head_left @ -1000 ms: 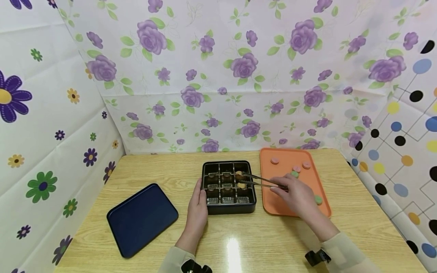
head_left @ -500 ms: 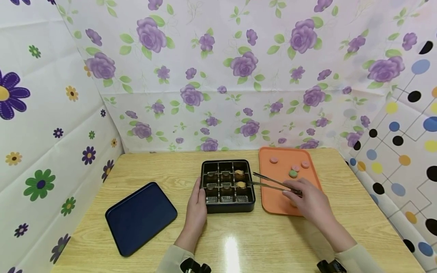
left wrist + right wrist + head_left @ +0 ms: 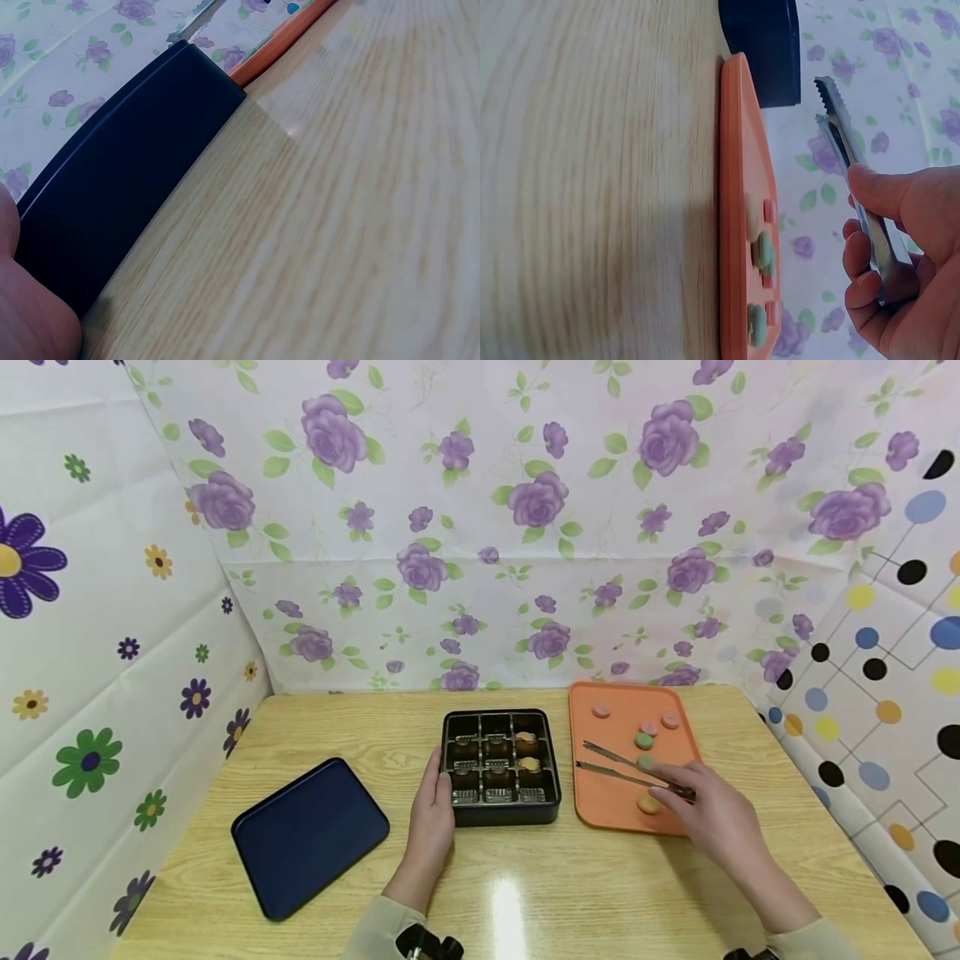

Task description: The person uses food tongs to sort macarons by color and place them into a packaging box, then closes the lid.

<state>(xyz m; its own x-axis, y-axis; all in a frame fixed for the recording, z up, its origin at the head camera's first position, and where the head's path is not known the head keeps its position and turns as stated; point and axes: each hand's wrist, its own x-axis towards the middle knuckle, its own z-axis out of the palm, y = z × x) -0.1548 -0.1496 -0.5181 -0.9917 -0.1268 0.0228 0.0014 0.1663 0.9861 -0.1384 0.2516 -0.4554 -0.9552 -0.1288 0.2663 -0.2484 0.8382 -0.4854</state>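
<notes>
Left hand lies flat against the near-left side of the black compartment box on the counter, grip relaxed. Right hand has its grip closed around metal tongs, their open tips empty over the orange tray, near a green disc.

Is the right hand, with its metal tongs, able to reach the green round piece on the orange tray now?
Probably yes. The right hand holds the metal tongs open over the orange tray, beside the green round piece; nothing lies between.
</notes>
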